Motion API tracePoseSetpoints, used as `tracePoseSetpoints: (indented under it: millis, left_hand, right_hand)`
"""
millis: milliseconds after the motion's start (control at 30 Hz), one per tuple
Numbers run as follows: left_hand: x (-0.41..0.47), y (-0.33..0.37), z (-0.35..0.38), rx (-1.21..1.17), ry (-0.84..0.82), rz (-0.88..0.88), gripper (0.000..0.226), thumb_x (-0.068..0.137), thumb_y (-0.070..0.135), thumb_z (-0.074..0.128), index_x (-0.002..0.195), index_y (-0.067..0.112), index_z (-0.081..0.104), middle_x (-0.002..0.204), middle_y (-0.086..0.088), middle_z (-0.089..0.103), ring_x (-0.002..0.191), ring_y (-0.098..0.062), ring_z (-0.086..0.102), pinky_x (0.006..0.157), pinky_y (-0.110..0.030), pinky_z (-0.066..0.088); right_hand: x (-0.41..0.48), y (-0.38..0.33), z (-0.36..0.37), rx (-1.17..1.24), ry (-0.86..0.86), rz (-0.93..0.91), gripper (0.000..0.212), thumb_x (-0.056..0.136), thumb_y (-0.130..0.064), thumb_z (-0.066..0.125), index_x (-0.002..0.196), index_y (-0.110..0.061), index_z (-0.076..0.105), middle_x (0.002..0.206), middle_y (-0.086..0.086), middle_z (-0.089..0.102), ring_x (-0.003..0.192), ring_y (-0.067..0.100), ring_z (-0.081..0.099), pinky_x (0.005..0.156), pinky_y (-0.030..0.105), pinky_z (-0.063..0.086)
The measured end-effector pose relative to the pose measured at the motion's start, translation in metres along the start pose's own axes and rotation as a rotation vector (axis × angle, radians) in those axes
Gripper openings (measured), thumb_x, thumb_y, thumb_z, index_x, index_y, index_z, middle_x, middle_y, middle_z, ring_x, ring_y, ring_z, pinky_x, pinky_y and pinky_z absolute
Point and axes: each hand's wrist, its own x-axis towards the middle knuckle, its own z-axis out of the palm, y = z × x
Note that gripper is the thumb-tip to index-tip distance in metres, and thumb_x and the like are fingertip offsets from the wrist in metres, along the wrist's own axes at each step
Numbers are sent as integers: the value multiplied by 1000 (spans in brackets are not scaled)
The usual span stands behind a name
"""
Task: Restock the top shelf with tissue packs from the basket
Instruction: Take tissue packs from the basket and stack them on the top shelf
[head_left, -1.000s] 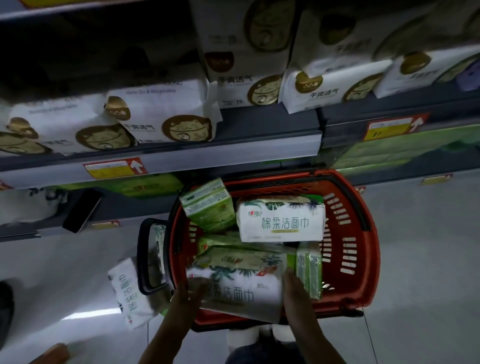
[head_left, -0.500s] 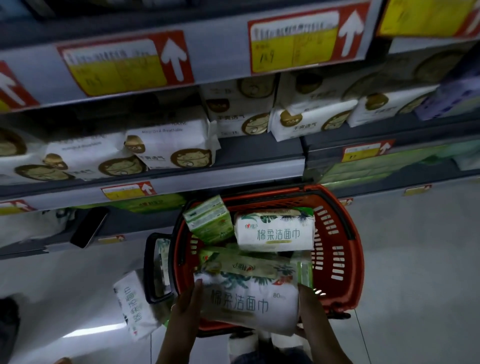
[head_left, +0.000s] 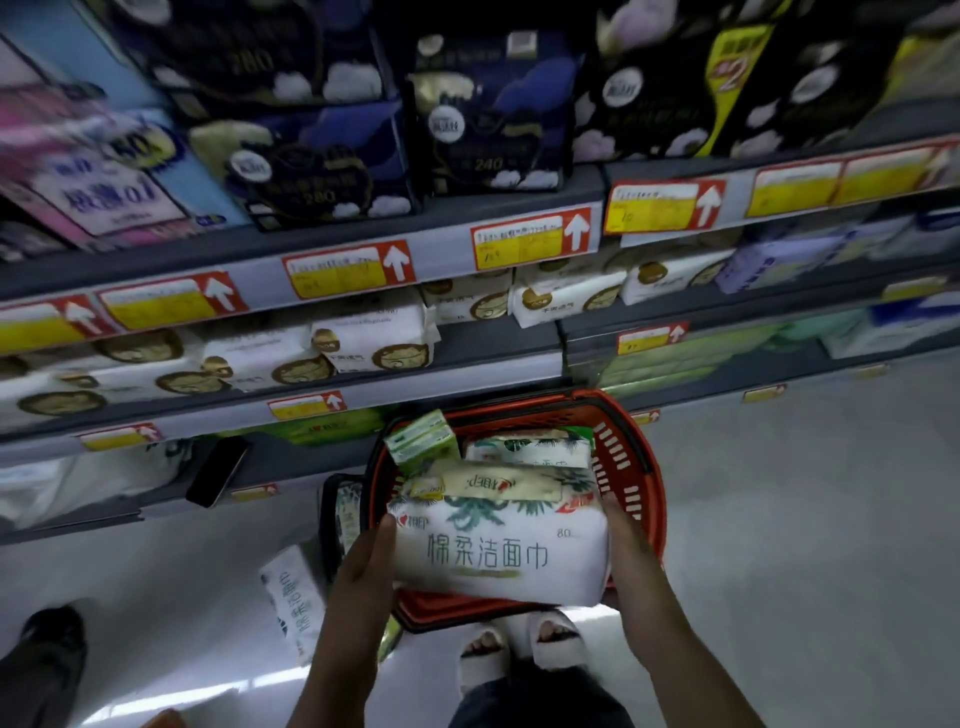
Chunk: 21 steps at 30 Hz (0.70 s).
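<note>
i observe: left hand (head_left: 363, 566) and right hand (head_left: 631, 551) each clasp one end of the white tissue pack (head_left: 498, 556), gripped from both sides. pack is held level above the near part of the red basket (head_left: 641, 467), which holds further packs (head_left: 524, 452).

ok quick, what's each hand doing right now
Left hand: holds the tissue pack at its left end.
Right hand: holds the same pack at its right end.
</note>
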Motion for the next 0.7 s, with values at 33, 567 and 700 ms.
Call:
tracePoseSetpoints:
  millis: [33, 567, 700]
  left_hand:
    - [-14, 8, -1, -21, -13, 41, 50, 85, 64, 49, 111, 23, 66, 110, -4, 70, 103, -27, 64, 90, -43, 50]
    - [-188, 134, -33, -184, -127, 253, 64, 88, 48, 56, 142, 19, 40, 149, -5, 39, 130, -23, 45, 95, -51, 48]
    - [-211, 159, -54, -205, -281, 308, 109, 53, 81, 67, 144, 28, 40, 146, -4, 46, 126, -26, 53, 80, -41, 57]
  right_hand:
    - [-16, -9, -3, -34, -4, 10, 37, 89, -59, 45, 96, -29, 66, 97, 3, 71, 92, 24, 65, 89, 48, 51]
    - [-200, -123, -63, 58, -98, -334, 41, 82, -56, 52, 108, -28, 64, 107, -6, 69, 96, 11, 63, 68, 30, 44]
    - [-230, -144, -66, 62, -134, -445, 55, 72, -59, 51, 113, -26, 64, 110, -2, 69, 104, 18, 64, 76, 32, 47]
